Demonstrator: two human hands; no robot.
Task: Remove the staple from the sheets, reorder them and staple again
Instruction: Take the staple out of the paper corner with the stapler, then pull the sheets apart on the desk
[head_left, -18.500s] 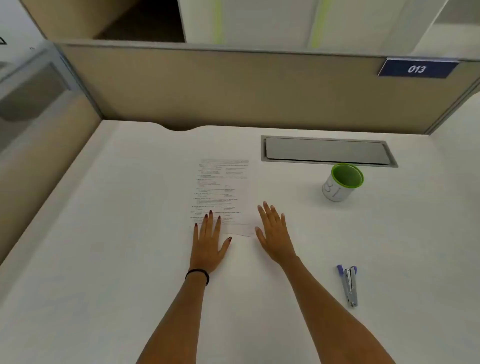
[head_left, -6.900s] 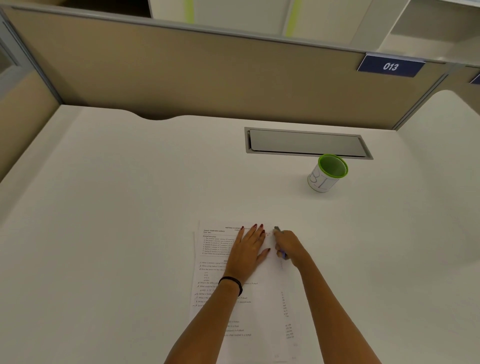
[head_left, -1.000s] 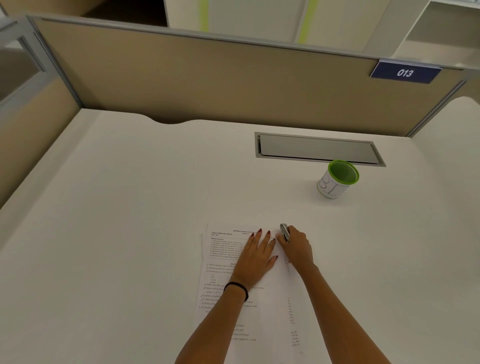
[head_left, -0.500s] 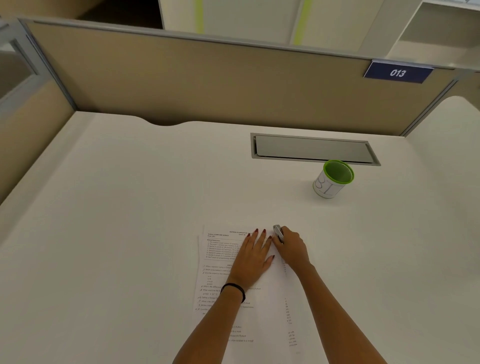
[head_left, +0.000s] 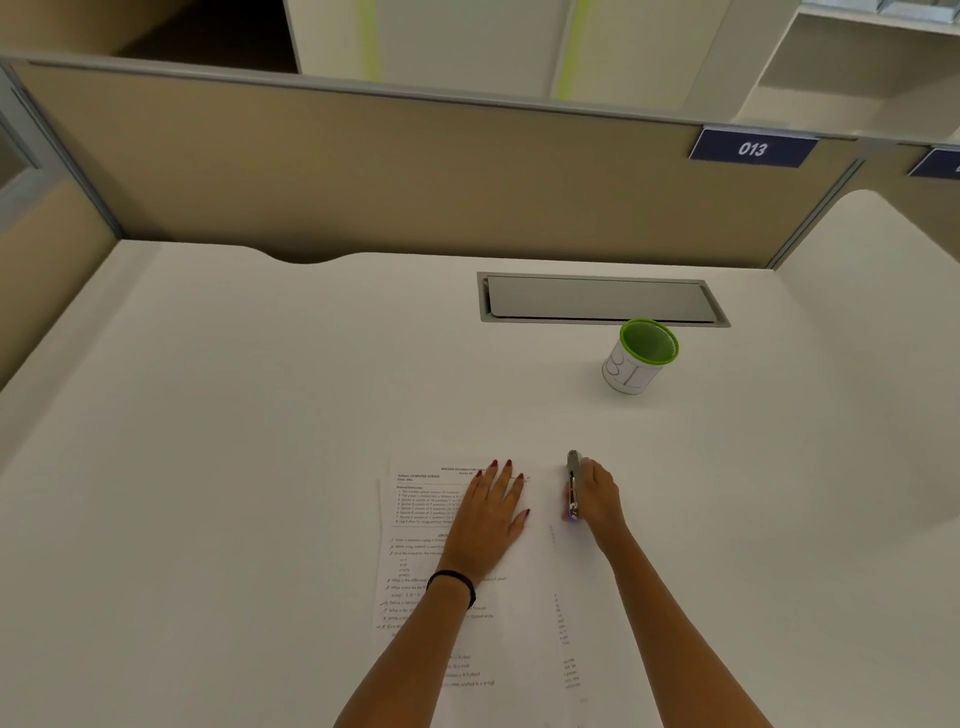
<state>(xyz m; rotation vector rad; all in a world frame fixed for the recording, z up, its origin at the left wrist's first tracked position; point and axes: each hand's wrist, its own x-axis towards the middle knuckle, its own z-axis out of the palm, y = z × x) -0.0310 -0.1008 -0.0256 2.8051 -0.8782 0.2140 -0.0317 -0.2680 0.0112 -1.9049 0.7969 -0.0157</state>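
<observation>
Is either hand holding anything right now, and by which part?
The right hand grips the stapler by its body. The left hand holds nothing; it lies flat on the sheets.

the sheets run off the lower edge, so their near end is out of sight. their print is too small and soft to read. the left hand lies flat on their upper part and hides what is under it; whether a staple sits at the top cannot be told. the right hand wraps the stapler, leaving only its left side and far tip visible. a blue sign is cut by the right edge.
</observation>
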